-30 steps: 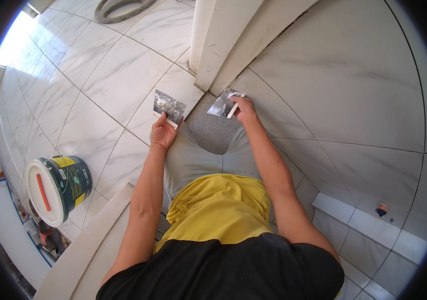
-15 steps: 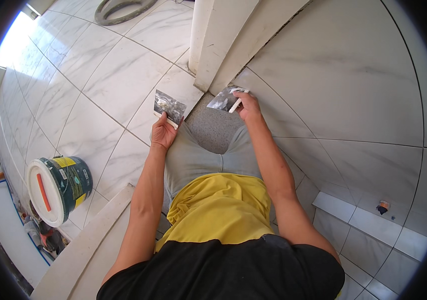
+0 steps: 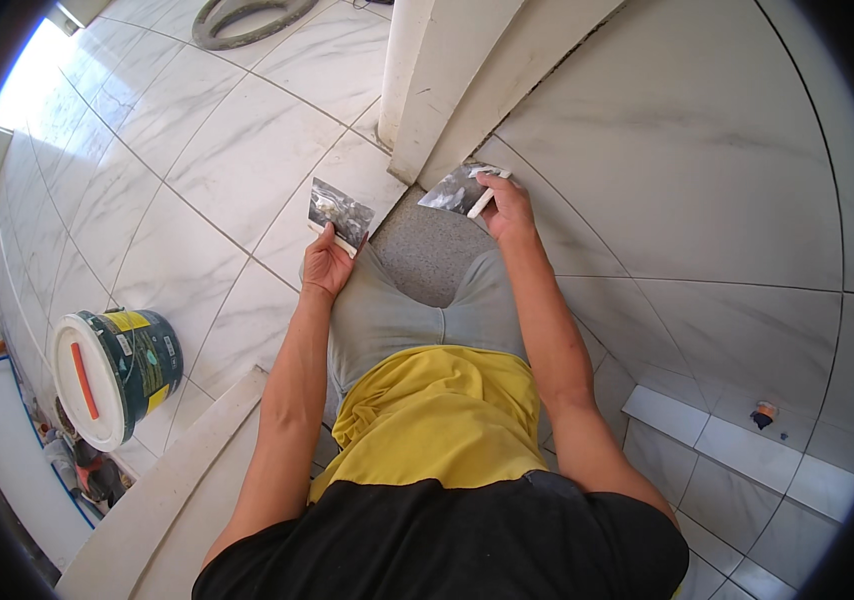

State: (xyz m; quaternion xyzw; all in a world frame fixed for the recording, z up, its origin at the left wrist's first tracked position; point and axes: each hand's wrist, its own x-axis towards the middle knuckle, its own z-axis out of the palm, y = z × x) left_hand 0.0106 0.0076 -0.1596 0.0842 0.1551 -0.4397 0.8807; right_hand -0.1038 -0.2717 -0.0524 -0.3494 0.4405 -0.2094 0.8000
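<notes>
Since the earlier frame, the right hand and the broad metal scraper with a white handle grasped in it are shifted slightly rightward. At far left, a round dark-green bucket is closed by a white lid, so its contents are hidden. A second paste-smeared scraper is gripped in the left hand above marbled floor tiles. The first scraper, near the marbled tile wall, is best kept shallow-angled and evenly pressed.
</notes>
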